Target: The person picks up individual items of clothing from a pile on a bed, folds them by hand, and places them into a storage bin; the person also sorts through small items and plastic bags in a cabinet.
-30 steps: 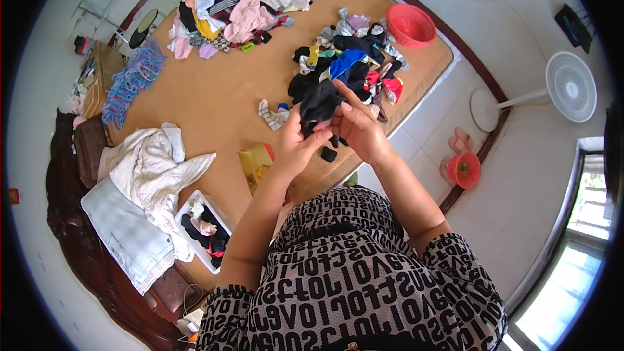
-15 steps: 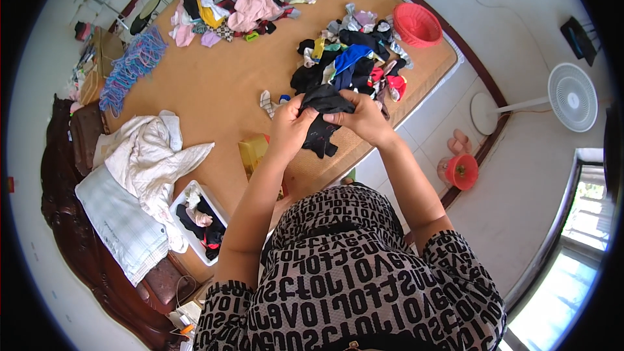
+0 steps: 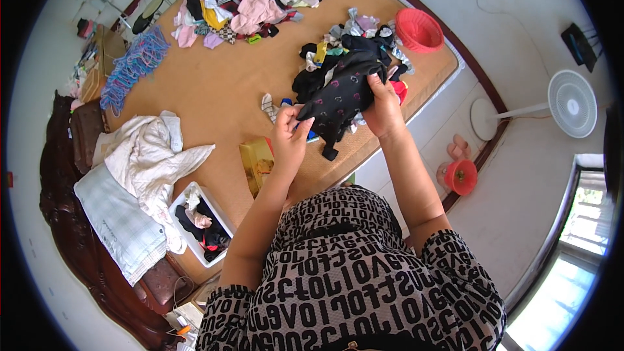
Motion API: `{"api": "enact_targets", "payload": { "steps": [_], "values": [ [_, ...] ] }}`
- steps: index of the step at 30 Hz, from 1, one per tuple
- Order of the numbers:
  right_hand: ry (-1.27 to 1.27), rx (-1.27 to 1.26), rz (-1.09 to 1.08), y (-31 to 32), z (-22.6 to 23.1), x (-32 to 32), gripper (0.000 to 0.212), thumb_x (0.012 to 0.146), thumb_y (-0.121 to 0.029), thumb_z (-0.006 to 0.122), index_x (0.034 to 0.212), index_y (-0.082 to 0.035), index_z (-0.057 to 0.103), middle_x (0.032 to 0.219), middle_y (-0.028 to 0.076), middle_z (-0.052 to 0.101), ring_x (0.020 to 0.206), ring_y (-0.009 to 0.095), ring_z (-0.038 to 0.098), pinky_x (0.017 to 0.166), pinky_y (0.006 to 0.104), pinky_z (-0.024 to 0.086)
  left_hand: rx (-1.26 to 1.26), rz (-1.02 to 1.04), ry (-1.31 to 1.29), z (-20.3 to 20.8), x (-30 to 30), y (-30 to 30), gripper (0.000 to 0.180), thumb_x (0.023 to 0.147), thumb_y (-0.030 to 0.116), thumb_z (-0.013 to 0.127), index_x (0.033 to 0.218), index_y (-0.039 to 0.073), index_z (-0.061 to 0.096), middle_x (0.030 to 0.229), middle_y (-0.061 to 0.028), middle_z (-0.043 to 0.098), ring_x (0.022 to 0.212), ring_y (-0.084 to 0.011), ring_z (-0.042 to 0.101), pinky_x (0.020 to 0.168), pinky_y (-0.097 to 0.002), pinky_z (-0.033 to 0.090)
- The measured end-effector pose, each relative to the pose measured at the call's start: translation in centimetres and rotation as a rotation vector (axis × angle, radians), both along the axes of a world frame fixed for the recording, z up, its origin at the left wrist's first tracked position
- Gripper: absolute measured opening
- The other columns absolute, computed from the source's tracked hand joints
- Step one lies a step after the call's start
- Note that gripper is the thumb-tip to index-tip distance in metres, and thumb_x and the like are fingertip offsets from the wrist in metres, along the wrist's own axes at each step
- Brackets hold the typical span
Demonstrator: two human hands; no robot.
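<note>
A black garment with small pink marks point(image 3: 341, 94) is stretched between my hands above the mat-covered bed; its exact kind is unclear. My left hand point(image 3: 290, 135) pinches its left edge between thumb and fingers. At its upper right end my right hand point(image 3: 383, 109) grips the cloth, thumb on top. One narrow part of the garment hangs down in the middle. Just beyond and partly hidden by it lies a heap of small dark and coloured clothes point(image 3: 311, 83). A striped light sock-like piece point(image 3: 268, 106) lies left of the heap.
A red basket point(image 3: 419, 31) stands behind the heap. Farther left are a large clothes pile point(image 3: 260, 10) and tangled blue hangers point(image 3: 140, 58). Nearer are a yellow box point(image 3: 253, 159), a white bin point(image 3: 188, 242) holding clothes, and a pillow point(image 3: 120, 221). A white fan point(image 3: 572, 104) stands right.
The black garment was bunched up between both hands; now it is spread out with its pink marks showing. My right hand has moved right and up, and my left hand slightly lower.
</note>
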State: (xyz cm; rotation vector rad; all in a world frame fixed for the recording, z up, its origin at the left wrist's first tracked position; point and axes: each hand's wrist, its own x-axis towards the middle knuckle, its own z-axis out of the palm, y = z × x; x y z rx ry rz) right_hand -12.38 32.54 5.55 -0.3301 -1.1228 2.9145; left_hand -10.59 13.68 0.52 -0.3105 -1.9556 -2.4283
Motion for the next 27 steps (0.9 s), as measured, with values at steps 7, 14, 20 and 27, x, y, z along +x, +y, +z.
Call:
{"api": "enact_targets", "payload": {
  "steps": [7, 14, 20, 27],
  "values": [
    [0.046, -0.131, 0.012, -0.4, -0.5, 0.2, 0.033, 0.091, -0.023, 0.053, 0.118, -0.005, 0.050, 0.110, 0.008, 0.059, 0.101, 0.022, 0.058, 0.090, 0.0375, 0.046, -0.487, 0.100, 0.439, 2.1, 0.7, -0.7, 0.024, 0.068, 0.019, 0.073, 0.070, 0.005, 0.054, 0.131, -0.0211, 0.045, 0.113, -0.0331, 0.048, 0.095, -0.0400, 0.036],
    [0.151, -0.226, 0.227, 0.2, -0.9, 0.6, 0.047, 0.081, -0.028, 0.063, 0.120, -0.005, 0.047, 0.114, 0.010, 0.058, 0.103, 0.023, 0.058, 0.092, 0.0380, 0.046, -0.361, 0.037, 0.377, 1.6, -0.2, -0.4, 0.017, 0.071, 0.019, 0.071, 0.073, 0.005, 0.061, 0.135, -0.0153, 0.043, 0.121, -0.0292, 0.042, 0.099, -0.0367, 0.030],
    [0.185, -0.003, 0.188, 1.3, -1.8, 0.4, 0.041, 0.088, -0.031, 0.055, 0.117, -0.003, 0.050, 0.113, 0.011, 0.058, 0.103, 0.024, 0.057, 0.092, 0.0377, 0.045, -0.053, -0.268, -0.130, 0.0, -0.4, -1.5, 0.012, 0.078, 0.007, 0.065, 0.087, -0.002, 0.065, 0.110, -0.0095, 0.055, 0.097, -0.0173, 0.053, 0.083, -0.0264, 0.042],
    [0.067, 0.264, -0.042, 1.2, -1.8, 0.3, 0.036, 0.095, -0.028, 0.045, 0.119, -0.002, 0.048, 0.112, 0.009, 0.059, 0.104, 0.022, 0.057, 0.092, 0.0385, 0.044, -0.496, 0.247, 0.492, 4.5, 0.7, -2.4, 0.008, 0.076, 0.004, 0.067, 0.083, 0.000, 0.068, 0.087, -0.0088, 0.056, 0.082, -0.0207, 0.055, 0.071, -0.0269, 0.044]
  ]
}}
